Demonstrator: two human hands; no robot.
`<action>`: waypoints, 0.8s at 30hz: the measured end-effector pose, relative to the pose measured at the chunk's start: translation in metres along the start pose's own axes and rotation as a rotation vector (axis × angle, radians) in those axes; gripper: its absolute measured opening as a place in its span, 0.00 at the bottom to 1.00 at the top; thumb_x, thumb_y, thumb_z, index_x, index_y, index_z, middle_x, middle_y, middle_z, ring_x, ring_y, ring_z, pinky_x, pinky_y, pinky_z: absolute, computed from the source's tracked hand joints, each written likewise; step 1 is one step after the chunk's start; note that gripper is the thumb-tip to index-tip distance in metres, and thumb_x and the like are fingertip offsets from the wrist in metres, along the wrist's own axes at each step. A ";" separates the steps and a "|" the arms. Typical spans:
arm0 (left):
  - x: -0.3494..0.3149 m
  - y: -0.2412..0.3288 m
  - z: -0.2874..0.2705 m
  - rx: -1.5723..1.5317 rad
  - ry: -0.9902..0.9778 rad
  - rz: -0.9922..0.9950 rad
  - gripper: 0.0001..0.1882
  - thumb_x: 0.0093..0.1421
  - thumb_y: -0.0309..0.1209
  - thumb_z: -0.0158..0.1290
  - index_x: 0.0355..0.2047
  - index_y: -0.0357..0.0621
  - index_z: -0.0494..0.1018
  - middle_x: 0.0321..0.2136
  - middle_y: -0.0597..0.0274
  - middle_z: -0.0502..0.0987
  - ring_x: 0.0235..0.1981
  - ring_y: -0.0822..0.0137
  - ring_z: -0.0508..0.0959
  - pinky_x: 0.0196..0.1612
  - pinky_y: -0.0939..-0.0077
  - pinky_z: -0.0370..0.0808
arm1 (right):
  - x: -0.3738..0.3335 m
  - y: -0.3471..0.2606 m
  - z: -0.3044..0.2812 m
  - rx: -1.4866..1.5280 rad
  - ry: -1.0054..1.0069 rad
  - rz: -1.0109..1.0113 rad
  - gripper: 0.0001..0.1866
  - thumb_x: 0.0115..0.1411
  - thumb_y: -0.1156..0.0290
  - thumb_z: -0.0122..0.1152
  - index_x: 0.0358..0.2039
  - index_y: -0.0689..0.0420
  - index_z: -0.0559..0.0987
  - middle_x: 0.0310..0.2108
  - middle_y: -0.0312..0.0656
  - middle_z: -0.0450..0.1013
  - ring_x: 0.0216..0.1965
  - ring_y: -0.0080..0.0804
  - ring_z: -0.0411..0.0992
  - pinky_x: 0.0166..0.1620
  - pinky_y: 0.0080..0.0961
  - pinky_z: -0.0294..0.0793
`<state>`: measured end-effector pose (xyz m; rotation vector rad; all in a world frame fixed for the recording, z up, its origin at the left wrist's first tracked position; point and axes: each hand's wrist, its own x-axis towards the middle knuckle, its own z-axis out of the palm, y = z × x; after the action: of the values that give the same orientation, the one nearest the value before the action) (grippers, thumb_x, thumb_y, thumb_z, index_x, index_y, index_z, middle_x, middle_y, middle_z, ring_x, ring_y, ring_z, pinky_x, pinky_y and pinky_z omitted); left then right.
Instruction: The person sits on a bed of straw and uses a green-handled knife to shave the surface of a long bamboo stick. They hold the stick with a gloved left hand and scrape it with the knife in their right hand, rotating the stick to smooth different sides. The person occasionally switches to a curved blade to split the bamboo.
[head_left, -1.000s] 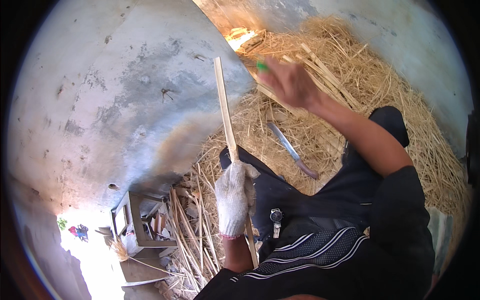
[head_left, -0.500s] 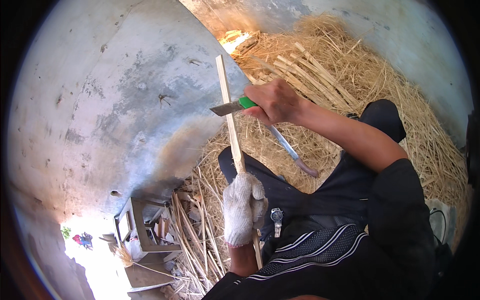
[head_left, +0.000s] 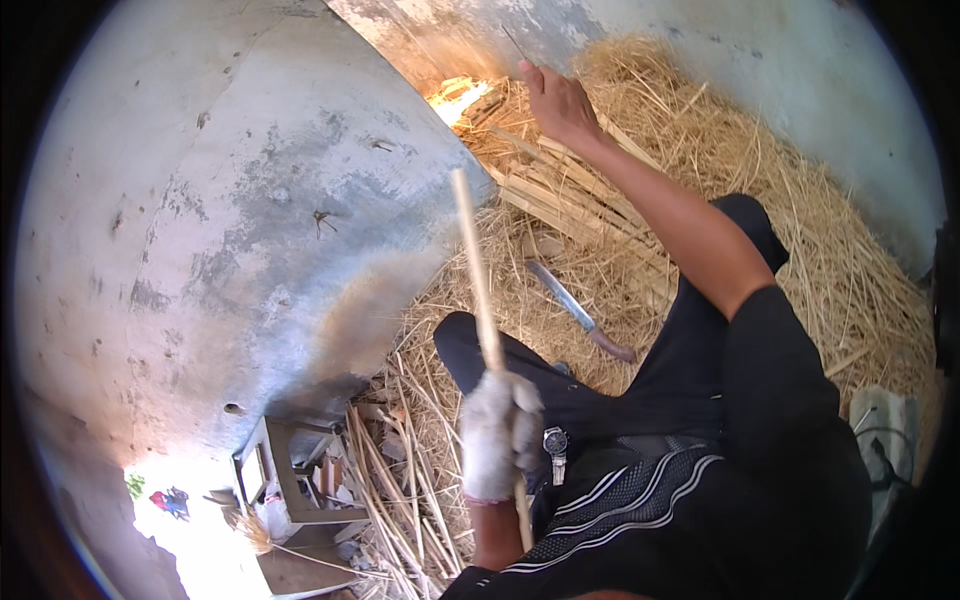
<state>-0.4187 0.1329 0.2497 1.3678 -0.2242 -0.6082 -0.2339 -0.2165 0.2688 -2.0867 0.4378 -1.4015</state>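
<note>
My left hand [head_left: 492,440], in a white knitted work glove, is closed around a pale strip of split bamboo or wood [head_left: 478,270]. The strip stands up out of the fist, and its lower end comes out below the wrist. Bare and stretched far forward, my right hand [head_left: 563,105] grips a knife [head_left: 514,43]. Only a thin line of its blade shows, edge-on against the wall; the fingers hide the handle. On the shavings between my legs lies a second, longer blade with a wooden handle [head_left: 580,310].
Shavings [head_left: 740,150] heap up ahead and to the right, with split strips [head_left: 570,195] on them. A curved, stained wall [head_left: 230,200] rises at left. Lower left stand a stool-like frame [head_left: 285,480] and long strips [head_left: 390,480]. A wristwatch [head_left: 556,445] lies by my lap.
My right hand has swung forward and up with the knife, away from the strip. The left hand has moved slightly right and down, and the strip has turned and come lower.
</note>
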 end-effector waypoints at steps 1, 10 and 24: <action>0.007 0.004 -0.008 0.042 0.056 0.011 0.22 0.70 0.48 0.41 0.29 0.44 0.71 0.07 0.73 0.59 0.03 0.79 0.56 0.04 0.83 0.51 | -0.012 -0.012 -0.004 0.087 -0.020 -0.013 0.30 0.72 0.49 0.32 0.23 0.56 0.72 0.09 0.35 0.61 0.09 0.28 0.61 0.10 0.27 0.58; 0.027 0.018 -0.005 0.289 0.144 0.134 0.20 0.70 0.46 0.42 0.38 0.42 0.74 0.07 0.72 0.59 0.04 0.79 0.56 0.06 0.82 0.51 | -0.088 -0.079 -0.007 0.424 -0.058 -0.801 0.31 0.70 0.41 0.31 0.20 0.50 0.67 0.09 0.27 0.54 0.07 0.18 0.47 0.07 0.24 0.46; 0.061 0.027 -0.033 0.420 0.052 0.198 0.22 0.70 0.44 0.43 0.41 0.36 0.74 0.08 0.70 0.61 0.05 0.76 0.60 0.08 0.81 0.56 | -0.083 -0.118 -0.034 0.970 -0.794 0.150 0.24 0.62 0.45 0.59 0.27 0.56 0.74 0.13 0.26 0.59 0.14 0.15 0.57 0.19 0.18 0.56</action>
<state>-0.3449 0.1311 0.2565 1.7376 -0.4590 -0.3693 -0.3032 -0.0874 0.2919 -1.5299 -0.3553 -0.4205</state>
